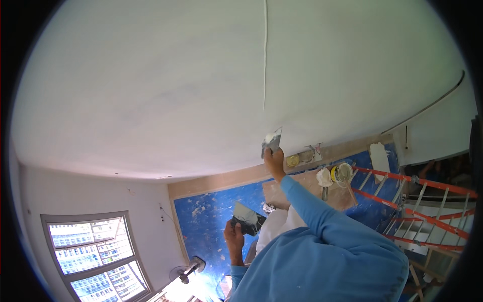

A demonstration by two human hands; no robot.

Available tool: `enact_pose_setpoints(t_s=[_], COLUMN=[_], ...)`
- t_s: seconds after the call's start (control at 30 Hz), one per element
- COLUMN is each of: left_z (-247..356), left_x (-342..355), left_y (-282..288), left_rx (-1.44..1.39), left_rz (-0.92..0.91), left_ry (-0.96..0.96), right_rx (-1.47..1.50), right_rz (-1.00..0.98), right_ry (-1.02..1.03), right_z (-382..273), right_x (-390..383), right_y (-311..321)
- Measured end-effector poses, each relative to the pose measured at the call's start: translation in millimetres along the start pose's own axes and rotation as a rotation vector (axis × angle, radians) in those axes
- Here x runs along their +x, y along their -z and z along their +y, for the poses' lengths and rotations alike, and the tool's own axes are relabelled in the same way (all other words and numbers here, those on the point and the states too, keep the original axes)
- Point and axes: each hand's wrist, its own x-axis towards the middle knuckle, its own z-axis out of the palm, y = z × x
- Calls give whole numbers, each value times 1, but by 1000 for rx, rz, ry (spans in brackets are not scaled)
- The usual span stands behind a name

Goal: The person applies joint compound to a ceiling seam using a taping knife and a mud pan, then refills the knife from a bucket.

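My right hand (274,161) is closed round a putty knife (274,136) raised in front of the pale wall, below a raised vertical white line (265,55). White paste lies on its metal blade; I cannot tell whether the blade touches the wall (191,116). Lower and to the left, my left hand (234,239) grips a wider dark-edged scraper blade (246,220) whose pale face looks smeared with paste. That blade hangs above the blue floor covering, apart from the wall. Blue sleeves cover both arms.
An orange ladder (425,183) stands at the right, near a yellow bucket (342,173). Stained blue sheeting (201,221) and a brown board (302,189) cover the floor. A fan (188,272) and a window (95,256) are at the lower left.
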Motion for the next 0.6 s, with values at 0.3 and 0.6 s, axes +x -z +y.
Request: enact_pose_setpoints(t_s=[0.3,0.6], left_z=[-28,-20], left_x=[-21,-21], left_y=[8,17], left_rx=[236,226], left_rz=[78,142], left_ry=[-34,15], right_rx=[-285,47], right_rz=[394,-131], right_ry=[189,54], right_z=[-21,27], right_x=[58,30], right_y=[-87,-111])
